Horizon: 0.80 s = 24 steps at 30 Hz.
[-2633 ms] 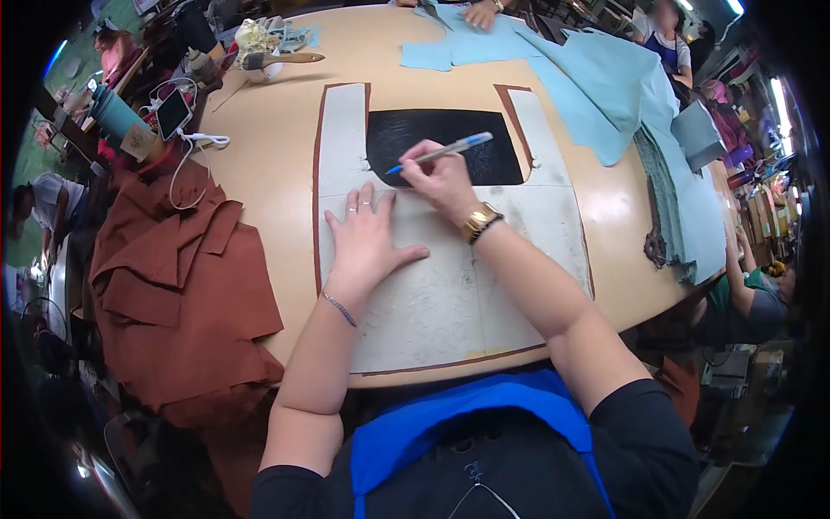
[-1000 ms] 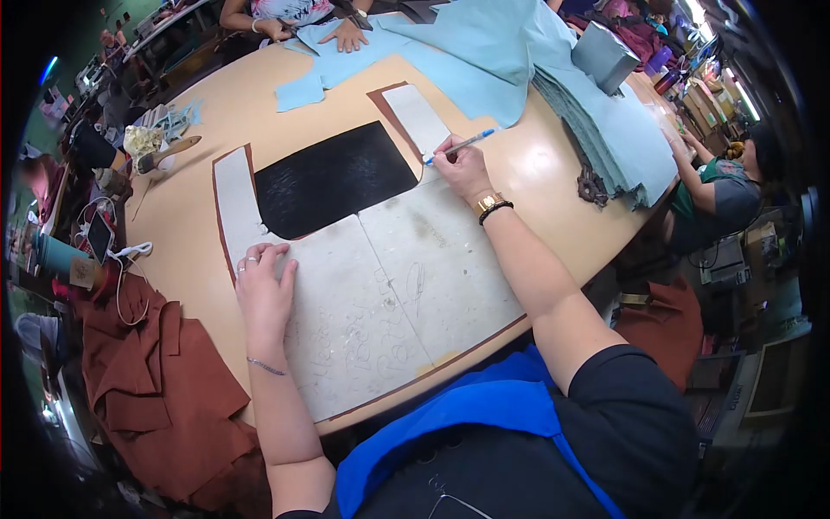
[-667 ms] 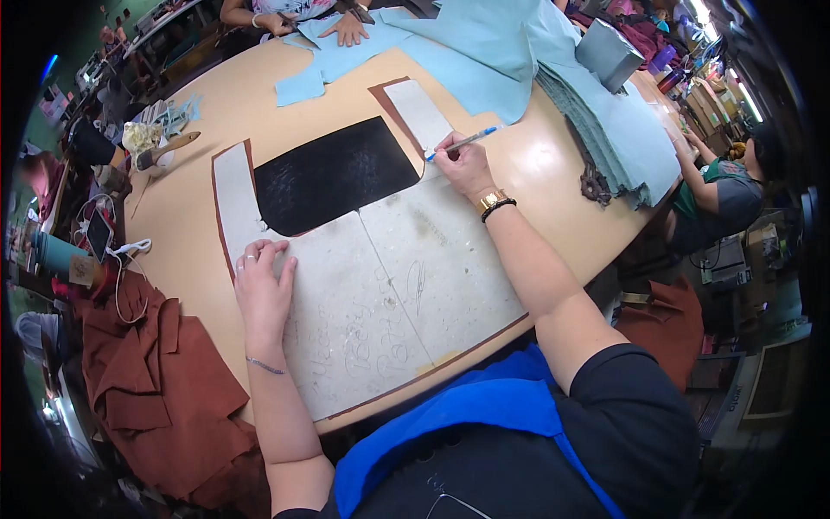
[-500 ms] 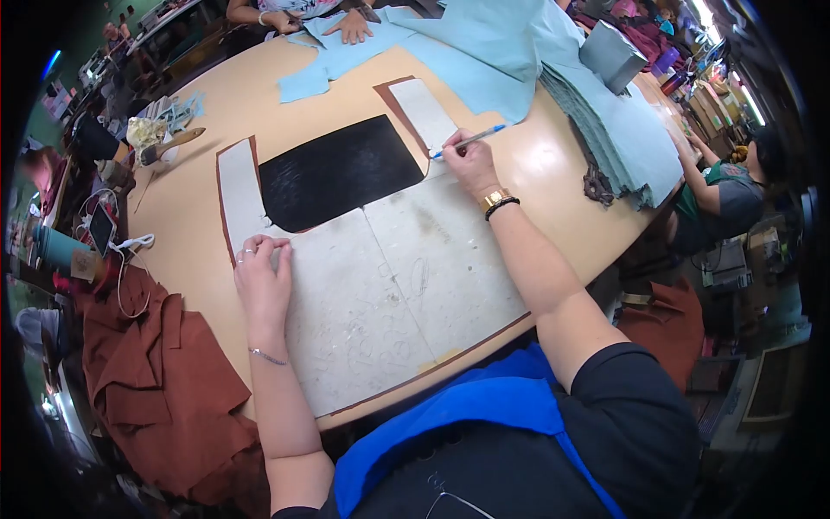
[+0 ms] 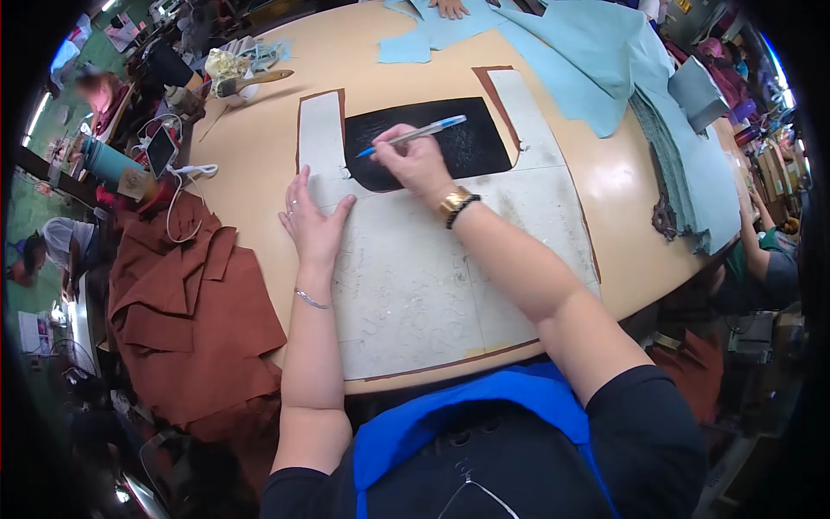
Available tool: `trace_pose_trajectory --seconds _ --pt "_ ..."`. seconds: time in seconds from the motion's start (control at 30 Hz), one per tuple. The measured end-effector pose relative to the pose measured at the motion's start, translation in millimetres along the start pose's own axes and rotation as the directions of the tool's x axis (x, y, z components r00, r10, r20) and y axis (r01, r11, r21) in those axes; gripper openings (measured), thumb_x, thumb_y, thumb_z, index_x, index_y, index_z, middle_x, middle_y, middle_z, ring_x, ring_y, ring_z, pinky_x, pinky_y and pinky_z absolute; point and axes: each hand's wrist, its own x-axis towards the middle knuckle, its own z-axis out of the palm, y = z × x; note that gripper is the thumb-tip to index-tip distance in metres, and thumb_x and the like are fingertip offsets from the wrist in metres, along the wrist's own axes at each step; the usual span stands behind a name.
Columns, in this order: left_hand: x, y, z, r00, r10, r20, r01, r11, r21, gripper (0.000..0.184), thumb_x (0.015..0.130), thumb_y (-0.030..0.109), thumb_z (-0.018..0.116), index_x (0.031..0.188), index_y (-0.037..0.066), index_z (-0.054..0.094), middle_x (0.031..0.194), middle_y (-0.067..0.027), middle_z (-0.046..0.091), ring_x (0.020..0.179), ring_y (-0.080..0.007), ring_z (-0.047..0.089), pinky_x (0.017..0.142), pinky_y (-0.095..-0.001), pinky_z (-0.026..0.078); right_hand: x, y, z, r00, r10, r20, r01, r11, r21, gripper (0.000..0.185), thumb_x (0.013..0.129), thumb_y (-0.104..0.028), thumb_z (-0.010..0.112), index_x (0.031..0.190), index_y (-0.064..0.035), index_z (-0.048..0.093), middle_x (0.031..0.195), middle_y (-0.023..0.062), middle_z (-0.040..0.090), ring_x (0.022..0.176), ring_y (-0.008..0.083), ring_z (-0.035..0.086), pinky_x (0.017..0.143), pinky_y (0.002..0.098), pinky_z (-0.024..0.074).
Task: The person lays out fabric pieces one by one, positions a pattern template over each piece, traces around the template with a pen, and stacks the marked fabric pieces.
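Observation:
A worn, pale grey pattern template (image 5: 406, 277) with two upright arms lies on brown leather (image 5: 498, 93), whose edges peek out around it. Between the arms sits a black rectangular piece (image 5: 471, 143). My right hand (image 5: 417, 164) grips a blue-and-silver pen (image 5: 432, 129) above the black piece, its tip near the template's left inner corner; whether it touches cannot be made out. Pressed on the template's left side, my left hand (image 5: 316, 216) is spread, thumb apart from the fingers, holding nothing.
Folded brown leather (image 5: 194, 320) hangs over the table's left edge. A brush (image 5: 255, 80), a phone (image 5: 162, 151) and its white cable stand beyond it. Light blue hides (image 5: 553, 60) cover the far right, with a grey block (image 5: 699, 93). Another person's hand (image 5: 450, 7) rests at the far edge.
My right hand has carried the pen from the right inner corner leftward over the black piece. My left hand has opened wider. The view has shifted, moving the table contents rightward.

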Motion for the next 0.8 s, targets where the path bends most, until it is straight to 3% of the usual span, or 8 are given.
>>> trace_pose_trajectory --seconds 0.07,0.1,0.17,0.27,0.37,0.5,0.6,0.8 --pt "4.1 -11.9 5.6 0.996 -0.035 -0.083 0.020 0.985 -0.174 0.079 0.080 0.026 0.075 0.145 0.002 0.038 0.145 -0.0175 0.044 0.137 -0.0277 0.040 0.112 -0.0524 0.028 -3.8 -5.1 11.8 0.999 0.035 0.018 -0.034 0.998 -0.059 0.011 0.088 -0.013 0.065 0.090 -0.0027 0.063 0.075 0.0030 0.067 0.070 0.0066 0.063 0.064 0.0226 0.0502" --pt "7.1 -16.3 11.0 0.992 -0.028 -0.127 -0.020 0.932 -0.361 0.071 0.080 0.020 0.072 0.141 0.000 0.042 0.139 -0.0163 0.049 0.131 -0.0255 0.045 0.107 -0.0469 0.033 -7.7 -8.8 11.0 0.996 0.074 0.042 -0.068 0.989 -0.131 0.011 0.089 -0.013 0.065 0.092 -0.0029 0.062 0.079 0.0035 0.067 0.073 0.0063 0.063 0.066 0.0216 0.0501" --pt "11.6 -16.9 16.9 0.975 -0.045 -0.216 -0.117 0.723 -0.681 0.055 0.080 0.009 0.065 0.132 -0.005 0.050 0.127 -0.0138 0.060 0.117 -0.0209 0.056 0.098 -0.0360 0.044 -11.0 -10.6 12.2 0.995 0.089 0.039 -0.079 0.978 -0.194 0.010 0.090 -0.013 0.064 0.093 -0.0031 0.061 0.082 0.0035 0.067 0.074 0.0054 0.062 0.067 0.0207 0.0496" --pt "11.8 -28.3 10.3 0.988 -0.156 -0.015 0.074 0.551 -0.832 0.033 0.079 0.001 0.055 0.110 -0.006 0.062 0.103 -0.0112 0.066 0.096 -0.0151 0.060 0.080 -0.0251 0.048 -8.1 -2.6 13.0 1.000 0.003 -0.019 -0.007 0.978 -0.208 0.011 0.090 -0.014 0.064 0.093 -0.0038 0.061 0.080 0.0023 0.066 0.069 0.0041 0.059 0.062 0.0210 0.0486" --pt "6.4 -31.2 7.9 0.987 -0.090 -0.135 -0.097 0.335 -0.937 0.017 0.083 0.003 0.050 0.087 -0.005 0.064 0.089 -0.0102 0.064 0.088 -0.0154 0.058 0.075 -0.0271 0.046 -9.6 -4.5 12.6 0.998 0.044 0.033 -0.035 0.974 -0.225 0.011 0.090 -0.014 0.064 0.091 -0.0036 0.062 0.078 0.0024 0.066 0.068 0.0043 0.059 0.060 0.0216 0.0489" --pt "5.6 -35.5 10.7 0.988 0.072 -0.137 -0.153 0.334 -0.930 0.049 0.094 0.036 0.031 0.064 0.002 0.050 0.082 -0.0136 0.059 0.083 -0.0234 0.052 0.080 -0.0333 0.041 -11.9 -9.5 13.9 0.995 0.007 0.104 0.019 0.967 -0.253 0.012 0.087 -0.015 0.064 0.088 -0.0031 0.063 0.074 0.0033 0.066 0.066 0.0060 0.060 0.059 0.0237 0.0492" --pt "3.4 -30.5 6.6 0.996 0.079 -0.044 -0.072 0.393 -0.917 0.056 0.094 0.043 0.024 0.061 0.004 0.047 0.081 -0.0144 0.057 0.087 -0.0230 0.050 0.085 -0.0355 0.039 -12.1 -6.7 16.6 0.991 -0.031 0.130 0.062 0.968 -0.242 0.014 0.084 -0.017 0.065 0.083 -0.0023 0.064 0.066 0.0065 0.064 0.060 0.0103 0.060 0.058 0.0270 0.0496" --pt "4.2 -31.2 8.7 1.000 0.006 0.016 0.013 0.322 -0.947 0.056 0.094 0.043 0.024 0.060 0.005 0.046 0.080 -0.0151 0.057 0.084 -0.0230 0.051 0.083 -0.0349 0.040 -16.4 -19.9 18.5 0.981 -0.060 0.186 0.123 0.929 -0.349 0.015 0.081 -0.016 0.065 0.083 -0.0013 0.064 0.069 0.0121 0.068 0.062 0.0196 0.067 0.061 0.0312 0.0534"
